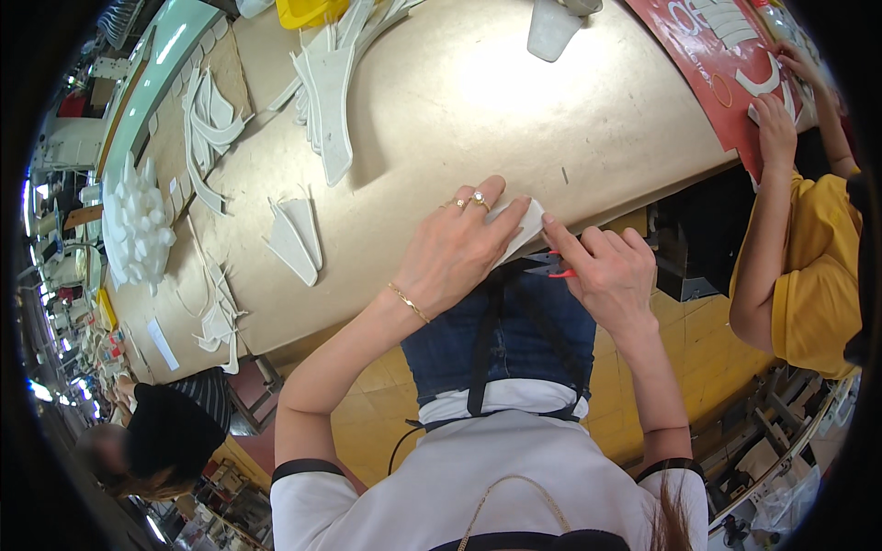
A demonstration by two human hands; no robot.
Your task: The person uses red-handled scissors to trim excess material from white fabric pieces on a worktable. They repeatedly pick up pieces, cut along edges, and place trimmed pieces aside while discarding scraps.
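At the near edge of the table, my left hand (pixel 450 243) grips a small white cut piece (pixel 530 223) that looks like fabric or leather, its fingers lying over the piece's left side. My right hand (pixel 614 275) is closed around small red-handled thread snips (pixel 555 265), their dark blades pointing left just below the piece. The right index fingertip touches the piece's right edge. Left of my hands lies a small stack of white wedge-shaped pieces (pixel 296 241) with loose threads at its far end. Beyond it sits a taller stack of long white pieces (pixel 326 101).
More white curved strips (pixel 211 119) and a pile of white puffy pieces (pixel 138 225) lie at the left. A grey object (pixel 551 29) stands at the back. Two people work nearby: a yellow sleeve (pixel 813 275) at right beside a red sheet (pixel 684 64), a dark-clad person (pixel 179 427) lower left.
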